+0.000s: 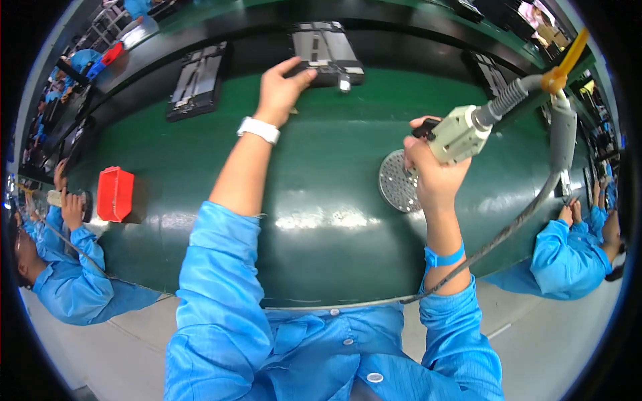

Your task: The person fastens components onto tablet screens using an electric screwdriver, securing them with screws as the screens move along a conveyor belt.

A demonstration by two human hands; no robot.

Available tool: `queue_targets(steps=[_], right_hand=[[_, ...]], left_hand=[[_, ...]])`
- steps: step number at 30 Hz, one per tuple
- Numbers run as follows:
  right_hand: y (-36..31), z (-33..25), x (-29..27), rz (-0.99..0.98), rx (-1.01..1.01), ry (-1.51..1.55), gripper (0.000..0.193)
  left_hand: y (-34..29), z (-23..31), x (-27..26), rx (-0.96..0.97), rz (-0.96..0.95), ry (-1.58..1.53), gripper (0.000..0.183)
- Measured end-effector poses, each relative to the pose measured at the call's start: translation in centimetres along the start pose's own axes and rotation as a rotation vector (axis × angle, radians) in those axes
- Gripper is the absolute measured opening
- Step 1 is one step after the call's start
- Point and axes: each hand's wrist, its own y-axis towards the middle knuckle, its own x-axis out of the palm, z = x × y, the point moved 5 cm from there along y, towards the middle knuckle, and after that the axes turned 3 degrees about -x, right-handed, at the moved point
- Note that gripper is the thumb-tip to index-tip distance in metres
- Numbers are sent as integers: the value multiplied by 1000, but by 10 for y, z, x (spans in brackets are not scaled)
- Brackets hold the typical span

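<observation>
My left hand (pixel 277 95) reaches to the far edge of the bench. Its thumb and forefinger are spread and touch the near-left corner of a flat black device with silver-grey panels (pixel 326 48). A small dark piece with a pale end (pixel 344 83) sticks out from the device's front edge. My right hand (pixel 438 177) is wrapped round a pale green-grey electric screwdriver (pixel 460 137), with a black lever near the thumb. Below that hand stands a round metal dish with a dotted surface (pixel 392 179), partly hidden by my fingers. The screwdriver's tip is out of sight.
Similar flat devices lie far left (pixel 197 79) and far right (pixel 491 75). A red bin (pixel 115 194) stands left on the green bench (pixel 328 260). The screwdriver's cable (pixel 515 230) hangs by my right arm. Co-workers in blue sit at left (pixel 80 281) and right (pixel 568 257).
</observation>
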Motion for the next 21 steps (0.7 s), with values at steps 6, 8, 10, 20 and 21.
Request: queue_targets(steps=[6, 8, 10, 20, 21], right_hand=[[3, 12, -19, -36, 70, 75, 23], [-3, 13, -12, -45, 94, 86, 23], [-7, 18, -10, -57, 107, 87, 23], [-12, 25, -9, -85, 103, 73, 23], [-12, 23, -10, -92, 95, 70, 23]], left_hand=[[-87, 8, -32, -99, 135, -171, 37], [-147, 9, -43, -133, 148, -83, 37], [-197, 10, -51, -108, 116, 58, 37], [-264, 67, -27, 681, -315, 1024, 27], [-269, 65, -15, 769, -475, 1030, 30]])
